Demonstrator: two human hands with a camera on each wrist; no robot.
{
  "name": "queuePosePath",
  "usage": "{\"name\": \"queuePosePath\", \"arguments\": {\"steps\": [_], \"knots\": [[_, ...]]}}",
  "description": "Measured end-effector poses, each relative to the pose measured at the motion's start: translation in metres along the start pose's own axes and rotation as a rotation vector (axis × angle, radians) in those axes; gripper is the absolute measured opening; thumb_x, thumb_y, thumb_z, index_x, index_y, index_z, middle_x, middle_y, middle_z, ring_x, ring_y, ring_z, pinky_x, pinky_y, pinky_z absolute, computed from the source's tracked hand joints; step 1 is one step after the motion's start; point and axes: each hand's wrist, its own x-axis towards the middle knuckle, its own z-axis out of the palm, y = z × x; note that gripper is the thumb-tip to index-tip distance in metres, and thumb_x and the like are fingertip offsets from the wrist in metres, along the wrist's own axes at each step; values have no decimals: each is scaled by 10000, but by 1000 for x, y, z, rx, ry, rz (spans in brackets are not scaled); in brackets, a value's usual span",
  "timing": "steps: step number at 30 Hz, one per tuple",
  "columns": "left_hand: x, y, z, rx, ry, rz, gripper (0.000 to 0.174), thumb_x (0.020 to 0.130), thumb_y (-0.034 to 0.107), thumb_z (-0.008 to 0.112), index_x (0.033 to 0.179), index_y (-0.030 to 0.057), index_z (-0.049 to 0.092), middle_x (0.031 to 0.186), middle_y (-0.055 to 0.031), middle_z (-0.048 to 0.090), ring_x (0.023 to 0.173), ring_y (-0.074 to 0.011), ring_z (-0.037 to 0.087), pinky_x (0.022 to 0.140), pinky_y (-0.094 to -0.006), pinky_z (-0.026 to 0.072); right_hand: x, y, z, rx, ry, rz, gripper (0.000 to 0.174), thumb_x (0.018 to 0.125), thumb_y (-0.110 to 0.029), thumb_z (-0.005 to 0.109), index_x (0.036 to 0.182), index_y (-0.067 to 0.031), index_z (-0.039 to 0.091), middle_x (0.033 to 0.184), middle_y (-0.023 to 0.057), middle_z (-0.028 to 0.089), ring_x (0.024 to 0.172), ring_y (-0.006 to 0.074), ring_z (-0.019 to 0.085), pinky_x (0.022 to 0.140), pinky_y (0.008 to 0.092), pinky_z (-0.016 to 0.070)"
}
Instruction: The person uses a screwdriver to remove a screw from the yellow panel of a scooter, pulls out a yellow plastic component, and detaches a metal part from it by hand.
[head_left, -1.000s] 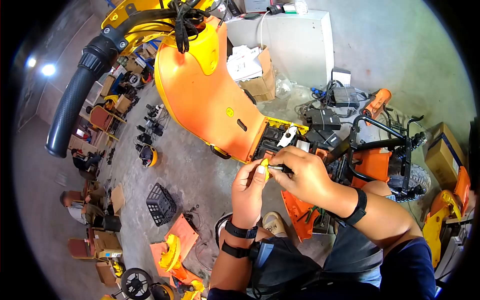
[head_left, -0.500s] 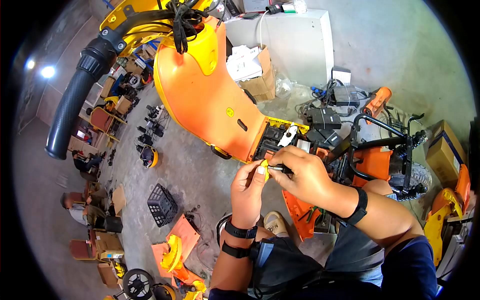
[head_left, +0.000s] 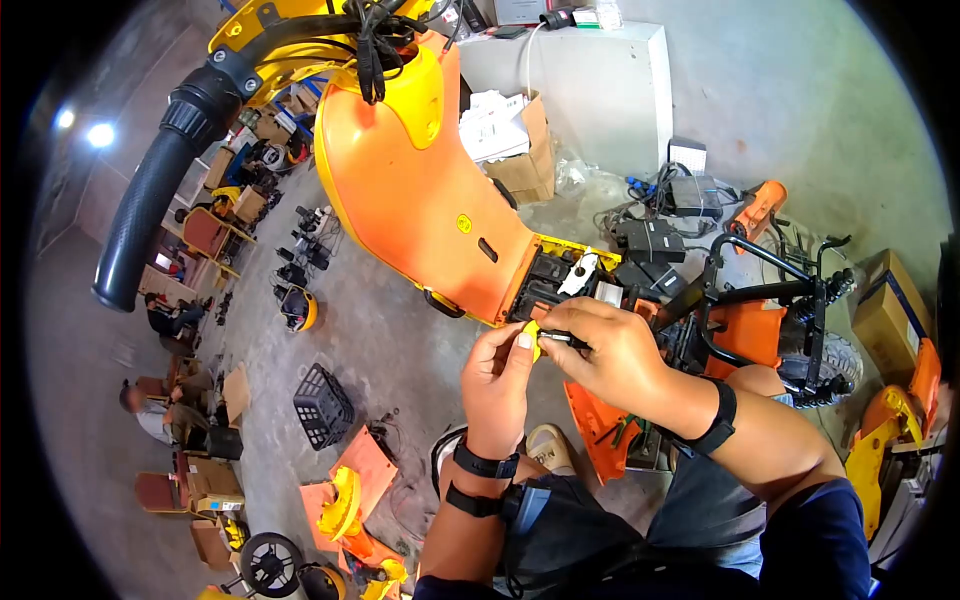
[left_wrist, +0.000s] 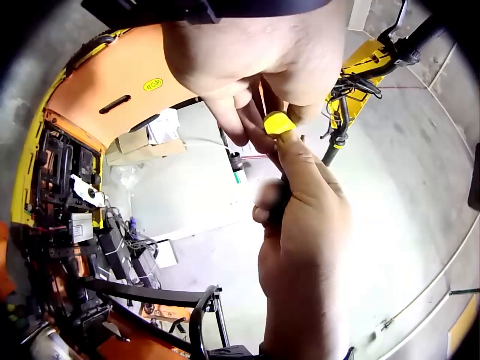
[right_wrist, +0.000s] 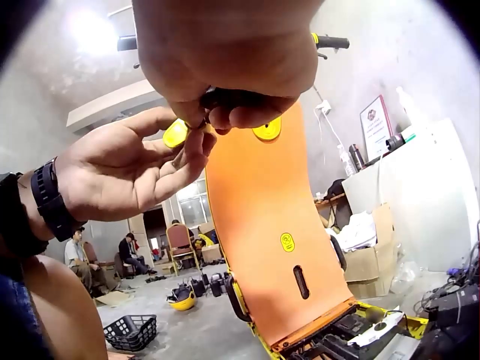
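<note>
My left hand (head_left: 495, 390) pinches a small yellow piece (head_left: 531, 342) between thumb and fingers. In the left wrist view the yellow piece (left_wrist: 278, 124) shows a rounded, smooth face. My right hand (head_left: 612, 348) grips a slim black tool (head_left: 568, 340) with a silvery front part, its end right at the yellow piece. Most of the tool is hidden in the fingers, and I cannot tell its exact kind. Both hands meet in front of the scooter's orange front panel and footboard (head_left: 420, 190), near its uncovered black inner parts (head_left: 545, 275).
A black handlebar grip (head_left: 150, 215) juts in at upper left. A black frame with a wheel (head_left: 825, 355) stands at right. Chargers (head_left: 645, 238), a cardboard box (head_left: 525, 165), a black basket (head_left: 322, 408) and orange panels (head_left: 600, 430) lie about the floor. People sit at far left.
The head view has shifted slightly. Both hands stay together, and the yellow piece has turned a little between the left fingers.
</note>
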Motion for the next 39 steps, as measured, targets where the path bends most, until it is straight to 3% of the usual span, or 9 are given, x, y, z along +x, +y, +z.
{"name": "queuePosePath", "arguments": {"steps": [8,10,13,17,19,39], "knots": [[1,-4,2,-73,-1,11,196,1010,93,645,1176,-10,639,1045,-33,688,933,-78,620,846,-239,506,-2,1,1,-25,10,-29,198,846,-145,754,1014,-43,726,959,94,719,811,314,715,664,392,581],[-2,2,6,-31,2,25,205,1037,115,602,1183,-26,627,988,-27,647,801,-67,523,698,-218,430,-3,-4,0,-97,10,-35,192,838,-145,759,995,-39,725,944,89,717,792,307,716,654,389,581],[-1,1,5,4,11,35,204,1037,119,604,1177,-27,632,982,-24,644,789,-66,517,692,-219,425,-3,-8,0,-141,39,-68,183,833,-151,760,972,-39,724,937,84,719,782,299,717,646,384,581],[-1,-2,4,-13,16,40,203,1037,120,606,1175,-25,633,973,-22,641,787,-66,513,692,-220,423,-2,-8,0,-164,39,-77,174,830,-156,759,956,-40,723,936,84,721,778,294,718,639,381,580],[-1,-5,1,-39,9,12,204,1009,109,656,1174,-10,638,1051,-29,690,931,-68,608,838,-236,494,-3,-6,0,-176,36,-90,172,831,-160,756,953,-44,723,936,86,721,779,295,717,635,380,578],[-4,-2,4,-4,27,16,197,1007,107,658,1167,-7,640,1044,-27,685,920,-67,597,833,-238,493,-1,-7,-3,-154,35,-87,167,812,-146,761,936,-43,718,932,92,715,768,303,712,637,383,575]]}}
